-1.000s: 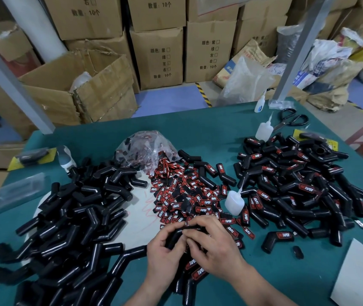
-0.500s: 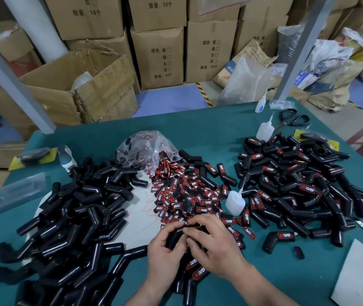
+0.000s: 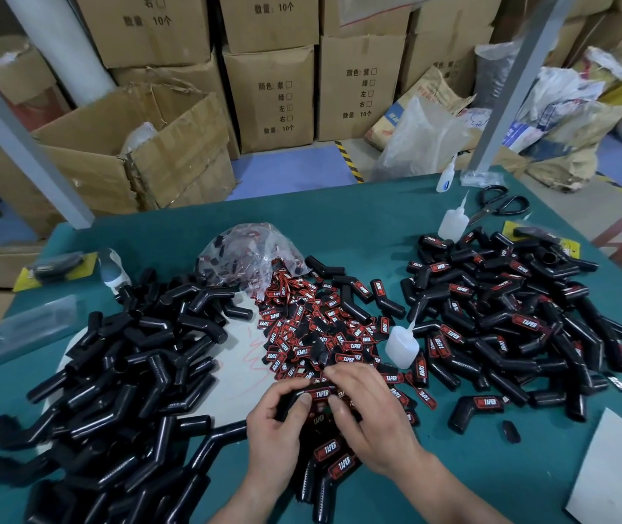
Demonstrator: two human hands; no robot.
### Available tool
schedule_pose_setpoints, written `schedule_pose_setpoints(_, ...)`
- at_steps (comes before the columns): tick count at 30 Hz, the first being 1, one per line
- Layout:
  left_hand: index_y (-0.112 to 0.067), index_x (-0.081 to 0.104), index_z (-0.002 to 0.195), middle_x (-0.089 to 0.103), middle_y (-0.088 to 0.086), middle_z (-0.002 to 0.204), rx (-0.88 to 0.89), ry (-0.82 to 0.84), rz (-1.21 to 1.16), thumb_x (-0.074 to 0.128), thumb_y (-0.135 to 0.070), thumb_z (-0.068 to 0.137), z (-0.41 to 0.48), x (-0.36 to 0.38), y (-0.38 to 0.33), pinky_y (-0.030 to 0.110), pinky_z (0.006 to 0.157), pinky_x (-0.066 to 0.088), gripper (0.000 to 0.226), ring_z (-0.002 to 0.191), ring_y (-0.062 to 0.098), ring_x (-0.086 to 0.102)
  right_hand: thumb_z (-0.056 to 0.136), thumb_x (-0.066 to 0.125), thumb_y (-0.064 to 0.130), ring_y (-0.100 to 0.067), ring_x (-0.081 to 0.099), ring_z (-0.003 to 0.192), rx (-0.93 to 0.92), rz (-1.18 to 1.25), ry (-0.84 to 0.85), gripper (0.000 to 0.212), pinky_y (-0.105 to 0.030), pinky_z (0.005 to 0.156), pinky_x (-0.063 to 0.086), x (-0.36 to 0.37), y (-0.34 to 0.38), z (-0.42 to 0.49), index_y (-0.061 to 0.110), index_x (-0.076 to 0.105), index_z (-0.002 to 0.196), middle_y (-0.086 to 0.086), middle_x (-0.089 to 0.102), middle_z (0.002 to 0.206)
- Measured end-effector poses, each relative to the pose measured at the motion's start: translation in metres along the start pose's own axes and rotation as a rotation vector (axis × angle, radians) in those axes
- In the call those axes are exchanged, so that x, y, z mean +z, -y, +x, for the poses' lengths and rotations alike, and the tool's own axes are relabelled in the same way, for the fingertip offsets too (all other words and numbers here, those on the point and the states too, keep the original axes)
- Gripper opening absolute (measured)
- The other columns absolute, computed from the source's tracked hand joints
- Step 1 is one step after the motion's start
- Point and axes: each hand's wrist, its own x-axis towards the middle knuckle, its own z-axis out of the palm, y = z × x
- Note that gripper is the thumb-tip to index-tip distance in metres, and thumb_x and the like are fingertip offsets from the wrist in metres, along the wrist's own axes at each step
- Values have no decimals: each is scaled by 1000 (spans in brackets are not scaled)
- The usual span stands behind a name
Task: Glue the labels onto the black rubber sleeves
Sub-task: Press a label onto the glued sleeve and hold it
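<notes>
Step in hand: seating a label on one sleeve, judging by the grip; gluing for this piece looks done, as neither hand holds a bottle.
Held piece: black bent rubber sleeve (image 3: 291,398), lifted just above the green bench (image 3: 339,221) at the near edge of the label heap.
Left hand (image 3: 271,436): fingers curled round the sleeve's left limb, thumb laid on top beside the label.
Right hand (image 3: 372,421): fingers curled over the sleeve from above, thumb beneath, pinching it at the label's right end.
Label: red-and-black "TAPER" label (image 3: 321,393), lying face up on the sleeve between the two thumbs; whether its edges are fully down cannot be told.
Blank stock: pile of bare black sleeves (image 3: 132,372), to the left, partly on a white sheet (image 3: 241,357).
Labels: heap of loose red-and-black labels (image 3: 313,330), just beyond the hands, spilling from a clear plastic bag (image 3: 249,255).
Finished: pile of labelled sleeves (image 3: 509,315), to the right; a few more (image 3: 336,463) lie under the wrists.
Glue: small translucent squeeze bottle (image 3: 402,346), upright, near the right hand.
Next move, as judged: firm, even pressure along the label, then set the piece with the finished ones. After that, a bare sleeve from the left, glue from the bottle, and a fresh label placed square.
</notes>
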Motion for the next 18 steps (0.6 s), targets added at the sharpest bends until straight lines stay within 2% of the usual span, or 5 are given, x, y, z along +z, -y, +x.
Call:
schedule_pose_setpoints(4,-32,79,96,78,0,101,-11,-4,-17,68,-12,82,1,-1,5,15,84,53,26,96,11,72,100,58,27,-13,60,111,45,-62,-2,31,-31,97,49,0,-3,-1,10,64,125,2,66,119)
schedule_pose_setpoints(9,-21,79,91,78,2,99,-7,-13,-24,69,-11,81,1,-2,9,15,85,53,17,95,15,73,95,66,22,-15,63,101,-6,-111,-23,27,-27,95,47,6,-6,0,13,64,120,3,69,112)
schedule_pose_setpoints(12,-27,79,92,79,0,98,-8,-11,-14,70,-15,82,2,-1,9,14,84,53,18,94,11,73,98,62,24,-14,62,101,-20,-115,-19,24,-25,96,45,5,-6,0,14,64,120,4,68,111)
schedule_pose_setpoints(15,-32,79,95,78,-1,99,-7,-16,-3,70,-18,83,2,-2,10,17,85,53,20,95,12,72,105,49,25,-12,59,105,4,-72,-7,26,-25,98,43,3,-6,0,11,66,120,5,68,114)
schedule_pose_setpoints(18,-32,78,95,78,1,100,-7,-8,5,72,-26,83,2,-3,12,20,87,55,15,96,14,73,102,55,24,-14,60,106,-37,-74,8,23,-28,96,45,0,-4,1,15,62,122,5,67,114)
